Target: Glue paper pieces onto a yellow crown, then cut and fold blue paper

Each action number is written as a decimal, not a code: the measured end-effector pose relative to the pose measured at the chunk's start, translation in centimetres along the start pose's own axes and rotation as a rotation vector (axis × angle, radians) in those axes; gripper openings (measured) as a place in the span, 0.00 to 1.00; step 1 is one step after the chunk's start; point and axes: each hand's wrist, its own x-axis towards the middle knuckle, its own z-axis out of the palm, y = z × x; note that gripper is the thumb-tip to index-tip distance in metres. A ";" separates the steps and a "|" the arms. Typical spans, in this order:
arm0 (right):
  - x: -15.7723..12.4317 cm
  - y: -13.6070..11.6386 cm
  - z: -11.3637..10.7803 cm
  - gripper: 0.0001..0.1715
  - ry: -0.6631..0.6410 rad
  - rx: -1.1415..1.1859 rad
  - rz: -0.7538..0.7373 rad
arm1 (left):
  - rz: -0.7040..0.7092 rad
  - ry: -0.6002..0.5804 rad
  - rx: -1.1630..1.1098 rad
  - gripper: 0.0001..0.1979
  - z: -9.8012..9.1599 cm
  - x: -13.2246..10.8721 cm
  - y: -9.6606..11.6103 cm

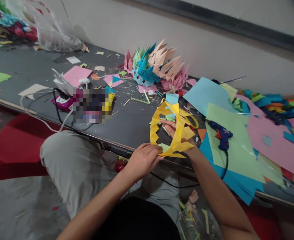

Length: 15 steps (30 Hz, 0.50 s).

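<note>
A yellow folded-paper ring with pointed, zigzag edges stands on its side at the table's front edge. My left hand is closed on the lower left of this ring, thumb underneath and fingers over the edge. Through the ring's opening shows my right hand, its fingers stretched out to the left. Part of that palm and wrist is hidden behind the yellow points. A pale green paper piece lies at the ring's bottom, near my left fingertips. Just behind the ring is a light blue paper square.
A blue glue gun lies on green sheets at right, its cord hanging over the edge. Colourful spiked paper rings sit by the wall. Left are a purple power strip with cables and a plastic bag. Paper scraps litter the table.
</note>
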 end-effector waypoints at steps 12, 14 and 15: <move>-4.2 4.6 -8.8 0.19 0.325 -0.727 0.434 | -0.019 -0.033 -0.074 0.11 -0.2 -0.4 -0.5; -5.1 6.2 -10.9 0.23 0.388 -0.846 0.654 | -0.029 -0.032 -0.091 0.11 -0.1 -0.4 -0.5; -5.5 7.0 -11.8 0.27 0.377 -0.853 0.747 | -0.032 -0.029 -0.098 0.11 -0.1 -0.4 -0.4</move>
